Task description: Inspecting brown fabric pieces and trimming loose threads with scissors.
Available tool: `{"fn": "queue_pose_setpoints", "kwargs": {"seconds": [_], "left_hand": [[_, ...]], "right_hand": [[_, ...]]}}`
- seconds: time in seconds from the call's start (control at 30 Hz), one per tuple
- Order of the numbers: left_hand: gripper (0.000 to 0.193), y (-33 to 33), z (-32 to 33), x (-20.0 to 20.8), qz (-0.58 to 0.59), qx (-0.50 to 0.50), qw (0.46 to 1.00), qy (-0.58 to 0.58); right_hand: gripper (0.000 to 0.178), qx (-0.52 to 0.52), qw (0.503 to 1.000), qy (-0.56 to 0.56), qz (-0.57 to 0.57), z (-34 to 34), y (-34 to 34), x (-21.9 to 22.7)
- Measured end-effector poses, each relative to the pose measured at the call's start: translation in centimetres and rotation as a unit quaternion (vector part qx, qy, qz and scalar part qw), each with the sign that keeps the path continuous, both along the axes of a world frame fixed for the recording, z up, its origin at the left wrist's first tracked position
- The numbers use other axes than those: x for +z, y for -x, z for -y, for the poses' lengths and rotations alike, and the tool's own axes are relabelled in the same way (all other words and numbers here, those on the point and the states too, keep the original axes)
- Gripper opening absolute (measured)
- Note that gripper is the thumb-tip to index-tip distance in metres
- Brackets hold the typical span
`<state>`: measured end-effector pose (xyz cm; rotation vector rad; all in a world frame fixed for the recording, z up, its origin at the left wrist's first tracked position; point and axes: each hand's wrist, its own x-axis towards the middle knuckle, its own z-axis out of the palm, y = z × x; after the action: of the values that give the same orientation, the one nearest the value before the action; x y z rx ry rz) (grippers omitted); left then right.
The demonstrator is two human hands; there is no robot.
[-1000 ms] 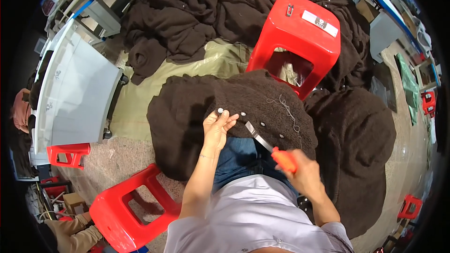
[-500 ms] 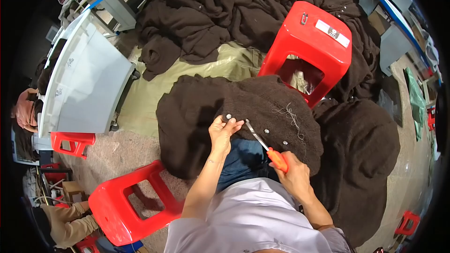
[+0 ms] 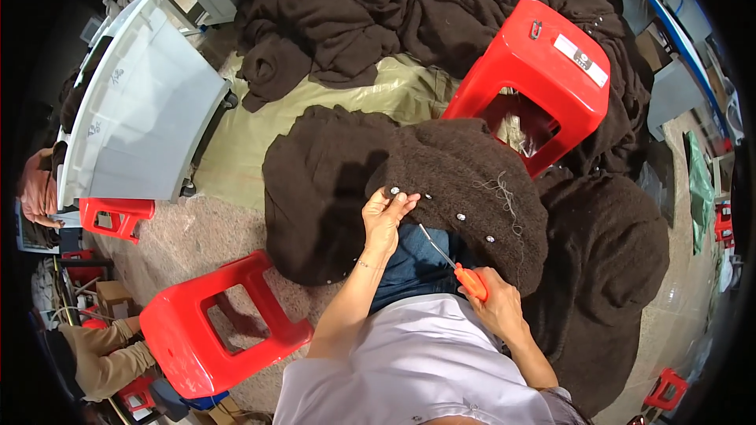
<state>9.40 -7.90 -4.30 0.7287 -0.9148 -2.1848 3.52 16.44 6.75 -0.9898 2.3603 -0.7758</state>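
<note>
A dark brown knitted garment lies bunched over my lap. Shiny round buttons run in a row along it, and loose pale threads trail over its right part. With thumb and fingers, my left hand pinches the garment's edge beside a button. My right hand is closed round orange-handled scissors, whose slim metal blades point up and left. Their tip is below the edge, a short way from my left fingers. The fingers partly hide the handle.
Ahead stands a red stool, with another red stool at lower left. A white wheeled bin is on the left. Brown garments are heaped on yellowish sheeting. Another person's legs show at lower left.
The scissors' tip has drawn down and away from the button row. My left hand still pinches the edge and appears slightly farther right; the whole view has shifted a little.
</note>
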Motion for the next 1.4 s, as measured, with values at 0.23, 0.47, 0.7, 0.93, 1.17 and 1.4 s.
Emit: {"fn": "queue_pose_setpoints", "kwargs": {"seconds": [0.23, 0.47, 0.7, 0.93, 1.17, 1.4], "left_hand": [[0.007, -0.1, 0.1, 0.2, -0.001, -0.011, 1.000, -0.019], [0.029, -1.4, 2.0, 0.8, -0.051, -0.072, 0.990, -0.109], [0.039, -1.6, 4.8, 1.1, 0.080, -0.125, 0.989, -0.025], [0.026, -1.1, 5.5, 1.9, 0.063, -0.089, 0.992, -0.060], [0.018, 1.8, 5.1, 3.2, 0.194, -0.048, 0.978, 0.059], [0.009, 0.4, 3.6, 3.5, 0.235, 0.016, 0.956, 0.177]], "right_hand": [[0.029, 0.008, 1.000, -0.003, 0.000, 0.5, -0.2, 0.0], [0.044, 0.105, 0.991, -0.046, -0.064, 1.4, 0.0, -1.9], [0.082, 0.220, 0.969, -0.091, -0.062, 5.2, 0.9, -2.8], [0.081, 0.245, 0.960, -0.110, -0.076, 5.6, 1.1, -3.1], [0.070, 0.235, 0.957, -0.085, -0.145, 5.1, 1.6, -0.9], [0.033, 0.113, 0.983, 0.132, -0.053, 3.9, 9.6, 6.8]]}}
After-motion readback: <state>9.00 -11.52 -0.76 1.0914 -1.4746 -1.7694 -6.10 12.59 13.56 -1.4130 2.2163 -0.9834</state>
